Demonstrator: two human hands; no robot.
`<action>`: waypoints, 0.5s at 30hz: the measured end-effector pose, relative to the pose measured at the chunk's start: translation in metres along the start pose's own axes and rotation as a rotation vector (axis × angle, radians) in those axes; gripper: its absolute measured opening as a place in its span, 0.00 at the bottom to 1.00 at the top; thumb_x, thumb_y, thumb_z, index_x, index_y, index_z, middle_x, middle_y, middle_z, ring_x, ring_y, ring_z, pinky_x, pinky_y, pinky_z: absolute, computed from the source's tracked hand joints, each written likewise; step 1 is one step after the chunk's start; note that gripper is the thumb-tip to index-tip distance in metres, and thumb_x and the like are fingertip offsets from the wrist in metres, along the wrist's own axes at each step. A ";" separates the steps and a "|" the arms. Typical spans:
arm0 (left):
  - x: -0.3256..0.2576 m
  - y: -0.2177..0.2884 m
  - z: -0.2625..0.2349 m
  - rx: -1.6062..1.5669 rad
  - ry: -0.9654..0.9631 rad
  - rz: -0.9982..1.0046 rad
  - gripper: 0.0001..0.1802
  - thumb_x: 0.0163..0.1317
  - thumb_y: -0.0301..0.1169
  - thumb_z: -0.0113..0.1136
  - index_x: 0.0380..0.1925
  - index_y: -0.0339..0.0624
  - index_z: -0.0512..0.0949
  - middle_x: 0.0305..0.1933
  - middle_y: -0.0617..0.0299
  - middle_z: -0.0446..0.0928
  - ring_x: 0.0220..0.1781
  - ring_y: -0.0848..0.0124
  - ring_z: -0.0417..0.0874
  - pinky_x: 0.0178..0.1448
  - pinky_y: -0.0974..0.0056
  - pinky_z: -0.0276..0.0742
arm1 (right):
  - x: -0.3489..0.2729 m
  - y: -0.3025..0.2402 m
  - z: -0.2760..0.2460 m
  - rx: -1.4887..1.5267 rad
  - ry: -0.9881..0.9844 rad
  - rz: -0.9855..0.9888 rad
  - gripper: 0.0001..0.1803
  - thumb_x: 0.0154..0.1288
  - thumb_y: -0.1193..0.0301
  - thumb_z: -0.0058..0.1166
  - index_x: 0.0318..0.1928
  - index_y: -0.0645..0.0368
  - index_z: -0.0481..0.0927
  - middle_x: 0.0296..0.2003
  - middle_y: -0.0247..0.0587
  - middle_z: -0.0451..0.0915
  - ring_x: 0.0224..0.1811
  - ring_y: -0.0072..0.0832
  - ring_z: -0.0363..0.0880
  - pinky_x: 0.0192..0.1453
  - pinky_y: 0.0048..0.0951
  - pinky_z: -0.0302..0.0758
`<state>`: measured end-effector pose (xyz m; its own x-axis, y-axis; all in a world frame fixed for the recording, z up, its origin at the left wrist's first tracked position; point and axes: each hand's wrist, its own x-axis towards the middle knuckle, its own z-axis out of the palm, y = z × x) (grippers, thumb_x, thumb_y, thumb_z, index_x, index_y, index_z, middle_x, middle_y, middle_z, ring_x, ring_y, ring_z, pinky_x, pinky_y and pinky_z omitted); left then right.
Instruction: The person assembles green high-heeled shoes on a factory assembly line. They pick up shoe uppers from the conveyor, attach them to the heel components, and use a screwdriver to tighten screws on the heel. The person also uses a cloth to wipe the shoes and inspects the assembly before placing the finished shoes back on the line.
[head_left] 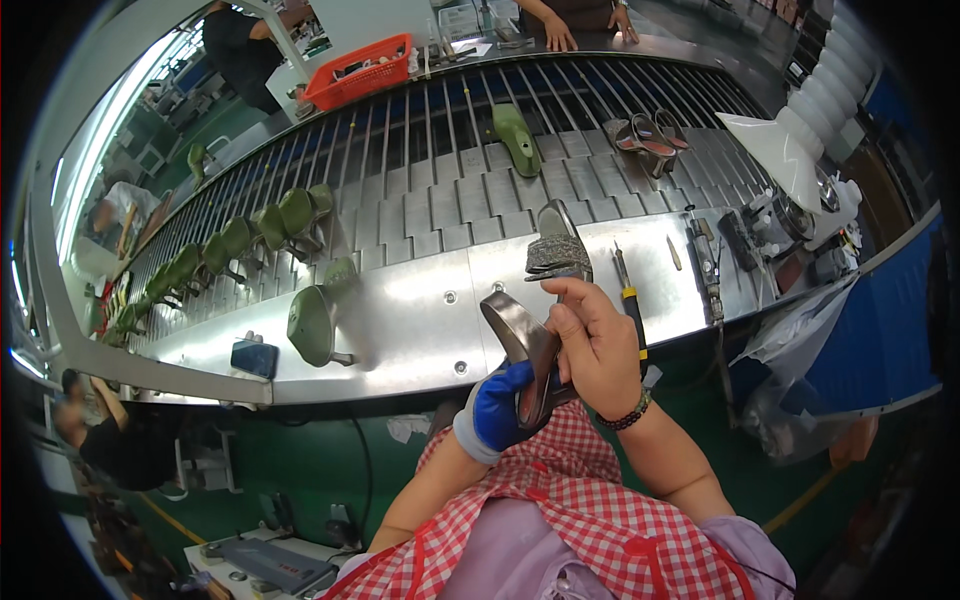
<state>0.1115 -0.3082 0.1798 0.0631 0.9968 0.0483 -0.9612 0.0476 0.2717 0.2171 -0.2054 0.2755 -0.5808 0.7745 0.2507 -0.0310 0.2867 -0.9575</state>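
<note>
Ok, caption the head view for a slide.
Gloved left hand holds a dark shoe, bare right hand touching it, beside a conveyor.

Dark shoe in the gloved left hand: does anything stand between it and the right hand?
Nothing visible does. The left hand grips the dark shoe, and the right hand is close beside it; whether they touch is hard to tell. The glittery shoe lies beyond both hands, not between.

Single head-worn fisheye view, left of a side-by-side pair, looking steeply down and forward past the checked apron (pixel 612 528), left hand (pixel 498 408) and right hand (pixel 602 350) near, steel bench (pixel 412 342) just beyond, edges bending toward a dark round rim
</note>
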 end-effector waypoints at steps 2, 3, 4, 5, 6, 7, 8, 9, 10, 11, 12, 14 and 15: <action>0.000 -0.002 0.000 0.048 0.033 0.002 0.31 0.70 0.39 0.47 0.69 0.40 0.57 0.59 0.54 0.70 0.64 0.59 0.72 0.70 0.51 0.66 | 0.001 0.000 -0.001 0.023 -0.027 0.023 0.15 0.73 0.70 0.47 0.56 0.62 0.73 0.26 0.37 0.81 0.13 0.14 0.70 0.17 0.17 0.64; 0.000 -0.003 0.000 0.073 0.050 0.003 0.32 0.70 0.41 0.47 0.70 0.42 0.56 0.59 0.55 0.69 0.65 0.58 0.71 0.70 0.48 0.66 | 0.001 0.000 -0.002 0.034 -0.042 0.034 0.16 0.74 0.70 0.46 0.58 0.62 0.72 0.26 0.37 0.81 0.13 0.14 0.70 0.18 0.17 0.64; 0.000 -0.002 0.001 0.077 0.056 -0.001 0.31 0.70 0.41 0.47 0.70 0.42 0.56 0.59 0.55 0.70 0.64 0.59 0.71 0.70 0.48 0.66 | 0.001 0.000 -0.002 0.033 -0.047 0.038 0.16 0.74 0.70 0.46 0.58 0.62 0.71 0.26 0.37 0.81 0.13 0.14 0.70 0.18 0.17 0.64; -0.001 -0.002 0.004 0.080 0.062 -0.006 0.31 0.70 0.41 0.46 0.69 0.42 0.56 0.59 0.56 0.70 0.64 0.60 0.72 0.70 0.48 0.67 | 0.001 0.000 -0.002 0.032 -0.052 0.042 0.16 0.74 0.70 0.46 0.58 0.62 0.71 0.26 0.38 0.81 0.13 0.14 0.70 0.18 0.17 0.64; -0.001 -0.002 0.007 0.084 0.068 -0.010 0.30 0.71 0.41 0.45 0.69 0.43 0.57 0.58 0.56 0.70 0.64 0.60 0.72 0.69 0.48 0.67 | 0.000 0.000 -0.002 0.030 -0.057 0.047 0.17 0.74 0.70 0.46 0.59 0.62 0.71 0.26 0.38 0.81 0.13 0.13 0.70 0.18 0.16 0.64; -0.001 -0.002 0.008 0.083 0.098 -0.010 0.31 0.69 0.41 0.47 0.68 0.40 0.58 0.59 0.54 0.70 0.64 0.58 0.72 0.70 0.49 0.65 | 0.001 -0.001 -0.002 0.028 -0.062 0.051 0.16 0.73 0.71 0.46 0.58 0.62 0.71 0.26 0.39 0.82 0.13 0.15 0.70 0.18 0.18 0.65; -0.002 -0.003 0.009 0.082 0.127 -0.010 0.31 0.68 0.41 0.48 0.67 0.38 0.59 0.60 0.52 0.71 0.64 0.57 0.72 0.71 0.50 0.64 | 0.001 -0.002 -0.002 0.025 -0.066 0.054 0.16 0.73 0.71 0.46 0.58 0.61 0.71 0.25 0.41 0.82 0.13 0.17 0.71 0.18 0.20 0.65; -0.002 -0.003 0.009 0.081 0.157 -0.010 0.32 0.66 0.41 0.50 0.66 0.36 0.60 0.61 0.50 0.71 0.65 0.55 0.72 0.72 0.51 0.62 | 0.001 -0.002 -0.002 0.022 -0.071 0.058 0.15 0.73 0.72 0.45 0.57 0.61 0.72 0.25 0.43 0.82 0.13 0.19 0.72 0.19 0.22 0.66; -0.002 -0.003 0.009 0.089 0.153 -0.008 0.32 0.66 0.41 0.50 0.66 0.36 0.60 0.61 0.50 0.71 0.65 0.55 0.72 0.72 0.52 0.62 | 0.002 -0.002 -0.002 0.021 -0.075 0.059 0.15 0.73 0.72 0.45 0.57 0.61 0.72 0.25 0.43 0.82 0.13 0.19 0.72 0.19 0.22 0.66; -0.002 -0.003 0.008 0.097 0.149 -0.006 0.32 0.66 0.41 0.50 0.66 0.37 0.61 0.61 0.50 0.71 0.64 0.55 0.72 0.72 0.52 0.63 | 0.002 -0.002 -0.001 0.020 -0.079 0.059 0.15 0.73 0.72 0.45 0.57 0.61 0.72 0.25 0.43 0.82 0.13 0.19 0.72 0.19 0.22 0.66; -0.002 -0.003 0.007 0.100 0.149 -0.006 0.32 0.66 0.41 0.51 0.66 0.37 0.61 0.60 0.50 0.71 0.64 0.54 0.73 0.71 0.52 0.63 | 0.002 -0.002 -0.001 0.019 -0.084 0.059 0.15 0.73 0.72 0.45 0.57 0.61 0.72 0.25 0.43 0.82 0.13 0.19 0.72 0.19 0.22 0.66; -0.003 -0.003 0.006 0.102 0.155 -0.008 0.32 0.66 0.41 0.51 0.66 0.37 0.61 0.60 0.51 0.71 0.64 0.54 0.73 0.71 0.52 0.63 | 0.002 0.000 -0.001 0.016 -0.081 0.057 0.15 0.72 0.73 0.45 0.57 0.61 0.72 0.25 0.42 0.82 0.13 0.19 0.72 0.19 0.22 0.66; -0.004 -0.004 0.005 0.105 0.162 -0.010 0.32 0.66 0.41 0.50 0.66 0.37 0.61 0.60 0.51 0.72 0.64 0.54 0.73 0.71 0.52 0.64 | 0.001 0.001 -0.001 0.015 -0.080 0.056 0.15 0.72 0.73 0.45 0.57 0.61 0.72 0.25 0.42 0.82 0.13 0.20 0.72 0.19 0.22 0.67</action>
<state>0.1159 -0.3125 0.1831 0.0206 0.9940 -0.1077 -0.9271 0.0593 0.3701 0.2171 -0.2035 0.2754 -0.6452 0.7413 0.1851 -0.0084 0.2353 -0.9719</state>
